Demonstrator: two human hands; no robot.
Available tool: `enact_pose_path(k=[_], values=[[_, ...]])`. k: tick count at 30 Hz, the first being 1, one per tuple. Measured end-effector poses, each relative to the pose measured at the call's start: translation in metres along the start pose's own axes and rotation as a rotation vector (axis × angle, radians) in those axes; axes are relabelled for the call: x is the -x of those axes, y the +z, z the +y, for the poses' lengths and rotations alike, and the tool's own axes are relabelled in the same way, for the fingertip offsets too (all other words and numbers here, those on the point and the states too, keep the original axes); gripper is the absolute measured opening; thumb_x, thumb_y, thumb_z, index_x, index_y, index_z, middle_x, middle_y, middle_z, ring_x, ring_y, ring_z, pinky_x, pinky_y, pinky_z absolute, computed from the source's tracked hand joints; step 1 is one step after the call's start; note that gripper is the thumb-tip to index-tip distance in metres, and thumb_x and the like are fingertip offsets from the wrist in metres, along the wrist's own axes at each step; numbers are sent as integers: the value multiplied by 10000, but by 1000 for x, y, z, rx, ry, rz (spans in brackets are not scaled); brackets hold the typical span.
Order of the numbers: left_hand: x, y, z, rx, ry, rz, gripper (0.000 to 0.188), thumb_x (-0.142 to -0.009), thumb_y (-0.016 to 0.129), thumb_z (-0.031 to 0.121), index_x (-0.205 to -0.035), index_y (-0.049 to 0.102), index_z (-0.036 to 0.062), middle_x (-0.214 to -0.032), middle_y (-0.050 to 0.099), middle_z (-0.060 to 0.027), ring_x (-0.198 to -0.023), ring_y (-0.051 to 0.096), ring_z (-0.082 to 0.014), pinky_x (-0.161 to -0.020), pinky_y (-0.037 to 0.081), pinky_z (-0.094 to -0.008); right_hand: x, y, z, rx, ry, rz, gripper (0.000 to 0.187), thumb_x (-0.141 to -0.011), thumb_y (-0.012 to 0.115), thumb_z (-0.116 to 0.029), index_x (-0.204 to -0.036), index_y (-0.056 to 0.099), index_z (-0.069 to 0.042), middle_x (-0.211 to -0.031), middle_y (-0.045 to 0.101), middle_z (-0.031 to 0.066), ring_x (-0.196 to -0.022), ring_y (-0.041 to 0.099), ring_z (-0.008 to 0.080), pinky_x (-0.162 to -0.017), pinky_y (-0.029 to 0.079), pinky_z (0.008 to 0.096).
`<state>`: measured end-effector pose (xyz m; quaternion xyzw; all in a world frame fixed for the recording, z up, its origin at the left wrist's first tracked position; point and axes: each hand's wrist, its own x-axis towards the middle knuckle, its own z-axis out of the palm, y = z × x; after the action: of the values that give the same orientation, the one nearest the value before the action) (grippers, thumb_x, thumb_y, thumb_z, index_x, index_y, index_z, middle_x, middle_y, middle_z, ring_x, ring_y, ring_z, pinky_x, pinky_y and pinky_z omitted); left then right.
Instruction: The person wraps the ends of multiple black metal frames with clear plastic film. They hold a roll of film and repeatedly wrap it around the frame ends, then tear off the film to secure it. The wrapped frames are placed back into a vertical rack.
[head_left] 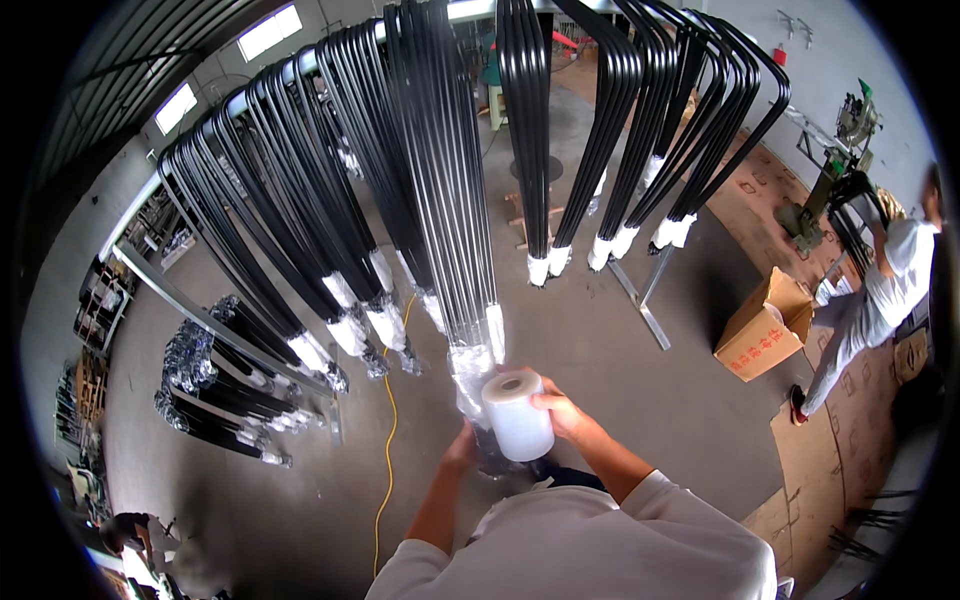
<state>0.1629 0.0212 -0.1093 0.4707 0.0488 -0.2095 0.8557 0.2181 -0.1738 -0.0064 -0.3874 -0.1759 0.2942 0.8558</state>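
Note:
My right hand (563, 409) grips a roll of clear plastic film (520, 425) by its right side, with the cardboard core facing up. The roll sits against the lower end of a hanging bundle of long black metal tubes (455, 220). Film wrapping (470, 378) covers the tubes' lower ends, shiny and partly loose. On the left side of that wrapped end, my left hand (460, 446) is closed around it; most of its fingers are hidden behind the bundle.
More bent black tubes (620, 130) hang from a metal rack (140, 205), many with white-wrapped ends. A yellow cable (389, 450) runs along the floor at left. An open cardboard box (765, 330) stands at right, near a person (890, 270) by a green machine (835, 180). Another person (140, 540) is at lower left.

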Motion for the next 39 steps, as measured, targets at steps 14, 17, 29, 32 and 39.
enact_pose_path(k=[14,17,29,32,39], values=[[-127,-102,-22,-115,-148,276,673,-857,316,581,-1313,302,86,-1313,389,-33,-1213,349,-188,-987,264,-404,72,-52,-52,6,-241,267,537,-652,683,-260,-1074,451,-23,-980,531,80,-929,510,168,-821,420,278],[-138,-123,-26,-146,-164,399,641,-842,400,558,-1303,321,119,-1318,382,-30,-1242,306,-187,-977,253,-442,72,-59,-84,90,-297,307,641,-606,681,-275,-1128,432,1,-990,539,88,-921,521,172,-828,421,271],[-188,111,163,-786,932,449,312,-851,517,152,-1113,448,-5,-1110,502,-108,-1053,477,-187,-910,356,-309,-75,-159,-237,179,-356,157,1054,-550,736,-225,-1370,113,-1,-986,553,78,-864,539,146,-783,422,248],[-241,160,215,-788,1190,295,606,-834,559,283,-1278,269,-10,-1275,372,-153,-1211,342,-237,-1011,234,-360,-114,-167,-262,209,-419,86,1043,-518,716,-179,-1366,137,0,-991,556,80,-872,542,147,-776,424,237],[-297,165,234,-468,1056,113,472,-873,521,286,-1207,386,-19,-1057,539,-74,-968,509,-138,-843,387,-248,-152,-188,-265,197,-472,-68,949,-393,667,-116,-1260,324,55,-1063,555,133,-973,546,210,-878,399,291]])
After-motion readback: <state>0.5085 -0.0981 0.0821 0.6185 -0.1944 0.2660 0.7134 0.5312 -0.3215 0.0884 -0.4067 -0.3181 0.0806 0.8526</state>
